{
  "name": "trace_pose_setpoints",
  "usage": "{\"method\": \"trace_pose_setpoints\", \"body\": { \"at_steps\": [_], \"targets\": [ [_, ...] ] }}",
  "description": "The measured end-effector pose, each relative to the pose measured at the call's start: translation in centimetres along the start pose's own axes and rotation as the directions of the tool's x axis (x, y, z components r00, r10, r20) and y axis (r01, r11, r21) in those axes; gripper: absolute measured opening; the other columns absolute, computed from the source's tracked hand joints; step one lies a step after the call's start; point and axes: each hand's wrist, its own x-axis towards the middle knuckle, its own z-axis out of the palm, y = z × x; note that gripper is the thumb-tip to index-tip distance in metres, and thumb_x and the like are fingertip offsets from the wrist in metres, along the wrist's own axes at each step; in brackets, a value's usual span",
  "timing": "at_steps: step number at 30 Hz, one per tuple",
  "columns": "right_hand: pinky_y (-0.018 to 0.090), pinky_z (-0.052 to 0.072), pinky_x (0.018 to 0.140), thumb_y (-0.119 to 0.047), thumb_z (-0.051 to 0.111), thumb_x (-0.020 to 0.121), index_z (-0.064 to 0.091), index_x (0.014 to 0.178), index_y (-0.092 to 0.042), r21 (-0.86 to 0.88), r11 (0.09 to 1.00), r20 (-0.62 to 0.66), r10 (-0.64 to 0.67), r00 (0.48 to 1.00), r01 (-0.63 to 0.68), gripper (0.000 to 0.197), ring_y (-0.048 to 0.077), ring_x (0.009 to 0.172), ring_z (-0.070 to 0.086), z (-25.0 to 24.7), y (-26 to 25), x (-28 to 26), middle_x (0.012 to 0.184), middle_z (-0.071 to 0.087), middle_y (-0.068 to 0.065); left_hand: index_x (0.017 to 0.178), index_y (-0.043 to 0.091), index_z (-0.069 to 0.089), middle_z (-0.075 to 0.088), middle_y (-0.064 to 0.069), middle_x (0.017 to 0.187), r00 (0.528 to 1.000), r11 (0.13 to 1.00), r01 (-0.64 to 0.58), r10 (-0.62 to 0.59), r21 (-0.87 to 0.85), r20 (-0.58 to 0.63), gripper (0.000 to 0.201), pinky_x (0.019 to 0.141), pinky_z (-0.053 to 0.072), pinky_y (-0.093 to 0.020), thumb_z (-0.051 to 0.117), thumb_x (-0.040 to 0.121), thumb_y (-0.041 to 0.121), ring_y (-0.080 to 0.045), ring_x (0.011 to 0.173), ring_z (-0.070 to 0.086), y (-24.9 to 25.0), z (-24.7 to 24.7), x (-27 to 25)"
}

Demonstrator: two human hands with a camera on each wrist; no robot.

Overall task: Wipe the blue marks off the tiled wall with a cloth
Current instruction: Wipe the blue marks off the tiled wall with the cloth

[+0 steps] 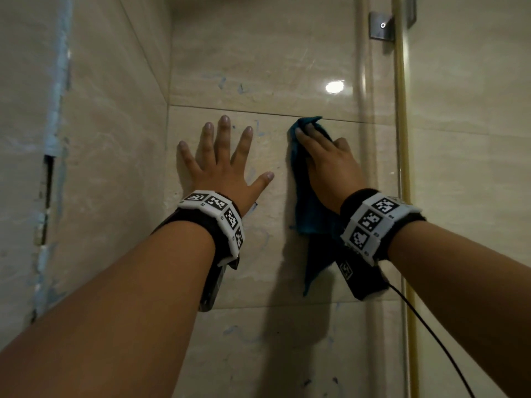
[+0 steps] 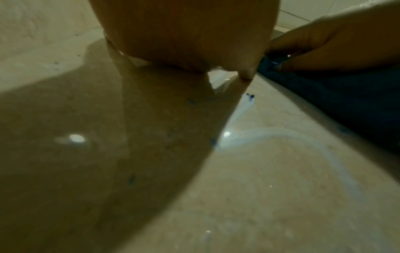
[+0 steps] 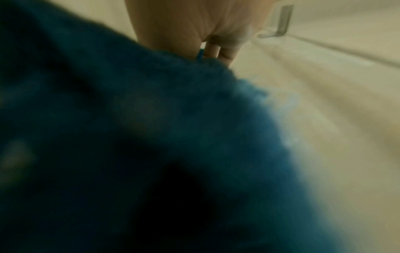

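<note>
Right hand presses the soft, limp teal terry cloth against the glossy beige tiled wall below a grout line, fingers curled into its top. Left hand lies flat, fingers spread. Faint blue marks remain. Bunched cloth grips best.

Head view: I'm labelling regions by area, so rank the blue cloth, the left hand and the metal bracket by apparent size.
1. blue cloth and left hand: similar visible area, so unranked; the right hand covers part of the cloth.
2. metal bracket: clearly smallest, though farther away.
</note>
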Motion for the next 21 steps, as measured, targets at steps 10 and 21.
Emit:
{"method": "trace_pose_setpoints", "body": {
  "at_steps": [10,21],
  "targets": [
    [0.035,0.025,0.104,-0.023,0.028,0.103,0.016,0.151,-0.03,0.036,0.99,0.015,0.133,0.991,-0.133,0.05,0.032,0.12,0.033,-0.3,0.9,-1.5,0.159,0.012,-0.003,0.145,0.036,-0.026,-0.033,-0.001,0.154,1.0,1.0,0.001,-0.001,0.013,0.006,0.084,0.111,-0.01,-0.062,0.013,0.083,0.078,-0.027,0.143,-0.025,0.0,0.0,-0.1],
    [0.041,0.026,0.107,-0.009,0.031,0.098,0.011,0.152,-0.026,0.051,0.967,0.045,0.248,0.968,-0.25,0.06,0.036,0.13,0.026,-1.3,3.0,-0.6,0.159,0.01,-0.001,0.145,0.036,-0.025,-0.034,0.0,0.154,1.0,1.0,0.001,-0.001,-0.005,0.01,0.084,0.112,-0.01,-0.062,0.014,0.084,0.077,-0.027,0.143,-0.025,0.0,0.0,-0.2]
  ]
}}
